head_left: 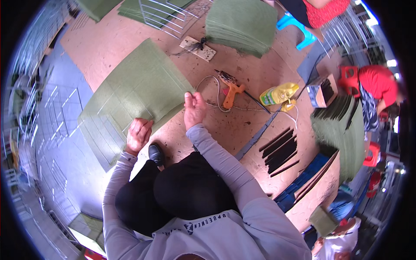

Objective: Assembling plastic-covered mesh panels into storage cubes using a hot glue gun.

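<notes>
A thin, translucent green sheet (138,73) is held up in front of me, faint lines showing through it. On its near edge my left hand (139,134) is closed, fingers curled around the rim. My right hand (195,110) pinches the right-hand corner between thumb and fingers. To the right of that hand, an orange glue gun (232,93) with a dark, crusted nozzle lies on the board, its pale cord looped beside it. Further right is a yellow plastic bottle (279,94). Black strips (279,149) lie in a row beyond my right forearm.
Stacks of green sheets stand at the far side (240,24) and on the right (346,138). Wire racks (56,112) line the left. A small wooden board (197,48) and a blue stool (297,30) are ahead. A person in red (377,89) sits at right.
</notes>
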The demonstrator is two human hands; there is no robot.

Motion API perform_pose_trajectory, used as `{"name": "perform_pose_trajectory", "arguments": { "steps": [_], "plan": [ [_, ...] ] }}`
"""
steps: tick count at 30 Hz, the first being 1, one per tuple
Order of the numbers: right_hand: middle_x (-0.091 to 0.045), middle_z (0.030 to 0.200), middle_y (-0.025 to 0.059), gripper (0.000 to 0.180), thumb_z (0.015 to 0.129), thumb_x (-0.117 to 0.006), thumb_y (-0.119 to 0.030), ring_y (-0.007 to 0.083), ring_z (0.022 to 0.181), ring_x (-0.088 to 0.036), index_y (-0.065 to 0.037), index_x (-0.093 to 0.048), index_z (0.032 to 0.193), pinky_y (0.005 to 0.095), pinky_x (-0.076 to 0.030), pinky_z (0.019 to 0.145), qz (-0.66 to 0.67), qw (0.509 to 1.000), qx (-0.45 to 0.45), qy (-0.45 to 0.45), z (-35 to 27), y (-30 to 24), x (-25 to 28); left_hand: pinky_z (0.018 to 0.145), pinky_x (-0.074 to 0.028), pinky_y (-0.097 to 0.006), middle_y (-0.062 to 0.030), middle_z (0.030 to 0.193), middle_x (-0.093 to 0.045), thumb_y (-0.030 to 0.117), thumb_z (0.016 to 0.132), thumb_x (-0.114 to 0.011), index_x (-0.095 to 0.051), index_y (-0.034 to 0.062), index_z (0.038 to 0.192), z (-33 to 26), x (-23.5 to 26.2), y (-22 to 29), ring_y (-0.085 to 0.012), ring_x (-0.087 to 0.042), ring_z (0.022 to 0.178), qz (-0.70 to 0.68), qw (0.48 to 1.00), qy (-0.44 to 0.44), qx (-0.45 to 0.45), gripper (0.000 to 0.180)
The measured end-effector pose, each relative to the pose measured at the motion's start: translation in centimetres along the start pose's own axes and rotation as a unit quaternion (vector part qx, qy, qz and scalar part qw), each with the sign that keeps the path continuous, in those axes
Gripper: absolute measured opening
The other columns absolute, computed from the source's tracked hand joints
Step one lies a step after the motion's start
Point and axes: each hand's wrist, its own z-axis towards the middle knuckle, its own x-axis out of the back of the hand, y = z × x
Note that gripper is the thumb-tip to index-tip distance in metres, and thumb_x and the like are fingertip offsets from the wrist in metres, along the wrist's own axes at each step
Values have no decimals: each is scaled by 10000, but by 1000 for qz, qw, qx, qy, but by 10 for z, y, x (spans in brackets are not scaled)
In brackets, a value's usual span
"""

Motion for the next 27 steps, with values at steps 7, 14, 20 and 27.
{"name": "perform_pose_trajectory", "arguments": {
  "steps": [7, 14, 20, 27],
  "plan": [
    [-529, 661, -30, 178, 887, -658, -125, 41, 570, -478, -37, -539, 789, 216, -456, 525, -26, 1000, -4, 13, 3, -2, 4, 666, -491, -384, -113, 876, -559, -80, 658, -673, -609, 15, 981, 4, -9, 6, -294, -575, 789, 21, 1000, -10, -16, 343],
    [-557, 680, 3, 162, 867, -676, -124, 65, 576, -497, -18, -558, 832, 232, -449, 526, -21, 999, -5, 34, 11, 4, 13, 666, -474, -384, -106, 847, -550, -103, 679, -675, -608, 18, 974, 6, -9, 7, -285, -567, 785, 31, 999, -22, -26, 325],
    [-526, 685, -20, 180, 886, -656, -127, 56, 584, -481, -36, -539, 784, 229, -459, 531, -14, 999, -27, 31, 14, -3, 12, 657, -463, -373, -81, 861, -550, -43, 675, -711, -628, 29, 1000, 0, -8, 3, -262, -574, 786, 52, 997, -30, -46, 344],
    [-542, 716, -15, 152, 901, -630, -116, 60, 606, -492, -34, -546, 805, 230, -458, 560, -22, 998, -46, 21, 19, 5, 18, 665, -460, -367, -69, 850, -567, -34, 664, -711, -640, 16, 987, 1, -9, 3, -246, -580, 781, 64, 995, -37, -66, 335]
  ]
}}
